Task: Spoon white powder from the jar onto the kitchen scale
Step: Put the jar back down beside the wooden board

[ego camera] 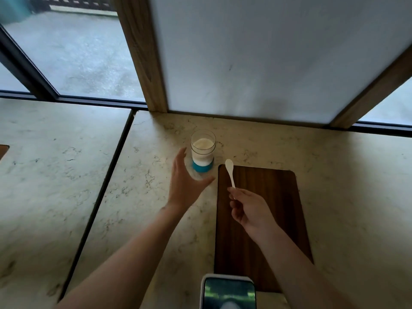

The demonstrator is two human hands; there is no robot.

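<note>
Right hand [247, 210] pinched closed on the lower end of a white plastic spoon [230, 172], thumb and fingers curled around the handle tip. Spoon angled up and away, bowl at the far end, empty as far as can be seen, poised over the far left corner of a dark wooden board [267, 219]. Hand itself hanging above the left half of that board, forearm running back toward the near right corner of the counter [145, 197].

Left hand [186, 186] spread open, fingers extended and thumb out to the right, holding nothing. Fingertips just beside the left wall of the jar [202, 152]; actual contact with the glass impossible to judge through the motion blur. Palm set slightly nearer than the jar's base.

Jar upright on the counter, clear glass with a blue band around the bottom, lidless, roughly two-thirds full of white powder [202, 144]. Placed near the far edge of the counter, just beyond the far left corner of the board and just left of the spoon's bowl.

Board lying flat, set into or on the pale marbled counter, long side running toward the near edge. Phone [228, 293] with a lit screen at the near edge, overlapping the board's near left corner. Dark seam [100, 201] splitting the counter well to the left. Window glass [73, 59] and a wooden post [142, 52] behind the far edge.
</note>
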